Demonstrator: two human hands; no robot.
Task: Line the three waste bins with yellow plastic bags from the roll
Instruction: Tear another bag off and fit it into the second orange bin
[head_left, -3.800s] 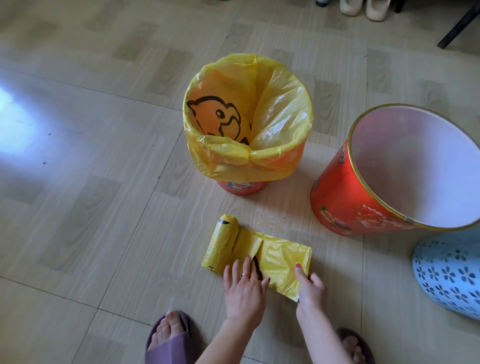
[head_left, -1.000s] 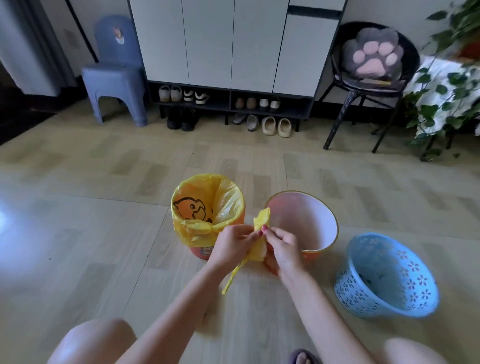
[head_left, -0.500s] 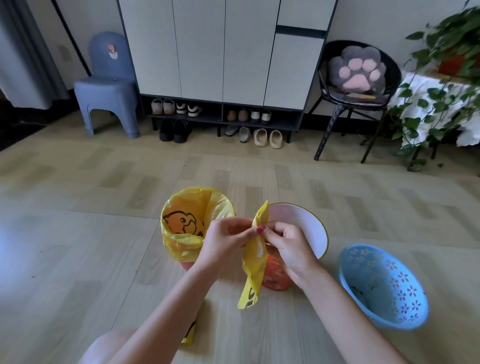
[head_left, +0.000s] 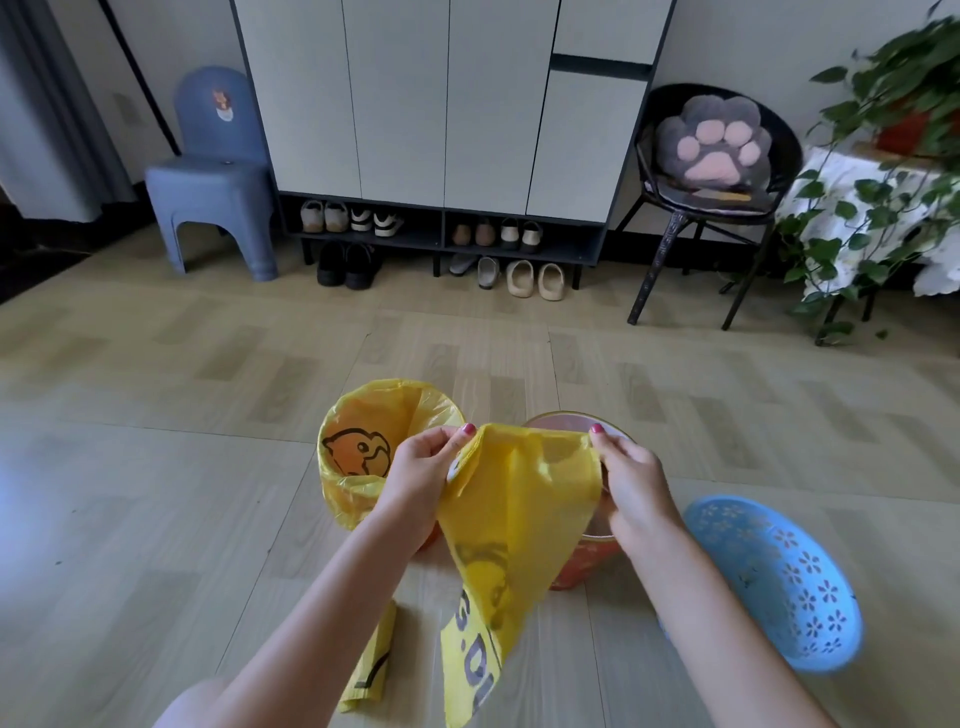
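Observation:
A loose yellow plastic bag (head_left: 519, 509) hangs in front of me, spread wide at its top edge. My left hand (head_left: 423, 475) pinches its left corner and my right hand (head_left: 631, 480) pinches its right corner. Behind the bag stands an unlined red bin (head_left: 587, 566), mostly hidden by it. To the left, a small red bin (head_left: 358, 457) wears a yellow duck-print liner. A blue perforated bin (head_left: 779, 582) sits tilted at the right. The yellow bag roll (head_left: 371, 665) lies on the floor under my left forearm, partly covered.
A grey-and-white shoe cabinet (head_left: 447, 104) with several pairs of shoes lines the back wall. A blue plastic chair (head_left: 213, 176) stands at the back left, a black chair with a paw cushion (head_left: 711, 150) at the back right, beside leafy plants (head_left: 878, 171). Wood-pattern floor lies all around.
My hands have pulled apart, spreading the folded bag from a narrow strip into a wide sheet. Earlier I tore this bag from the roll on the floor and lifted it up.

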